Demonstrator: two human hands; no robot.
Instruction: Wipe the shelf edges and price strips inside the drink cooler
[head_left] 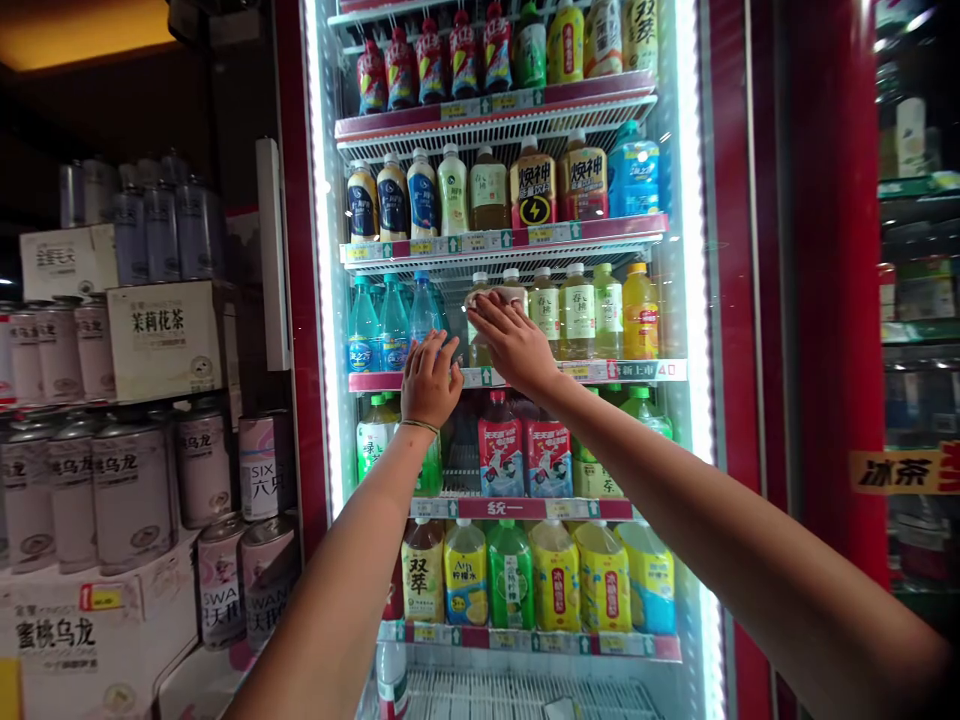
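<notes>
In front of me is a tall lit drinks fridge, its shelves (517,508) lined with bottles. My right hand (517,340) lies flat over a pale folded cloth (510,297), pressing it against what looks like the glass door at the height of the third shelf. Behind the cloth are pale-labelled tea bottles (579,310), partly covered by the hand. My left hand (431,380) is lower and to the left, its fingers stretched upward and apart with nothing in them. It seems to rest on the glass in front of a blue bottle (424,310).
At the left are stacked cans (135,495) and cartons (165,338) close to the fridge's red frame (300,300). Bright light strips (694,300) run down both sides of the fridge. Another display case with a sign (900,470) stands at the right.
</notes>
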